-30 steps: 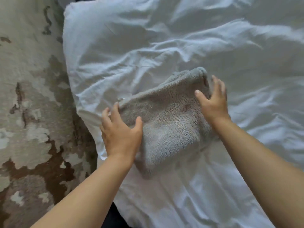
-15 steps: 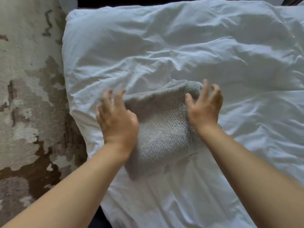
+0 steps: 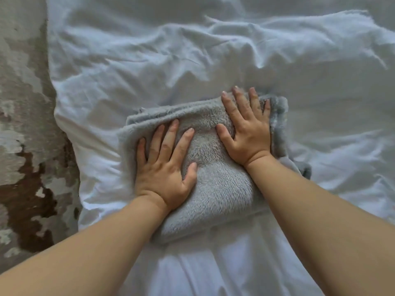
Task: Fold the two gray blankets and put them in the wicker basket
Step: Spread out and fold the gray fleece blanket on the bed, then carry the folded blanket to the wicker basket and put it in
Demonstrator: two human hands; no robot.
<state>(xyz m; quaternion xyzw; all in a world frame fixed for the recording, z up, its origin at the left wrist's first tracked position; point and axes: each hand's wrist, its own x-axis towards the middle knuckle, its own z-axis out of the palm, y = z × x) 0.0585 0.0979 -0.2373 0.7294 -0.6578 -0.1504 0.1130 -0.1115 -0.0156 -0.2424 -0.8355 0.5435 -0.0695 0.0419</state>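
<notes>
Pressing: both palms lie flat on one folded gray blanket (image 3: pixel 213 184), which sits on the white bedding (image 3: pixel 192 60) toward the near left part of the bed
Near edge: the fold nearest the person looks thick and rounded, bulging past the forearms; judged the side most likely to spring open when lifted
Left hand: the left hand (image 3: pixel 164 167) is spread wide, fingers fanned toward the far left corner of the blanket, holding nothing, only bearing down
Right hand: the right hand (image 3: pixel 245 133) is also open and flat, its fingertips (image 3: pixel 236 90) reaching the far edge of the bundle, gripping nothing
Right side: a loose flap of blanket sticks out past the right wrist, not tucked into the stack
Far edge: layered edges show along the far side, slightly uneven
Doing it well: push the air out from the middle toward the edges, tuck the right flap under, and square the far layers before sliding both hands beneath to carry it
Risk: plush pile is slippery and bulky, so a one-sided lift could let the layers slide apart
Floor: a mottled rug (image 3: pixel 23 146) lies to the left of the bed
Not in view: the second blanket and the wicker basket cannot be seen, so the carry direction is unknown
</notes>
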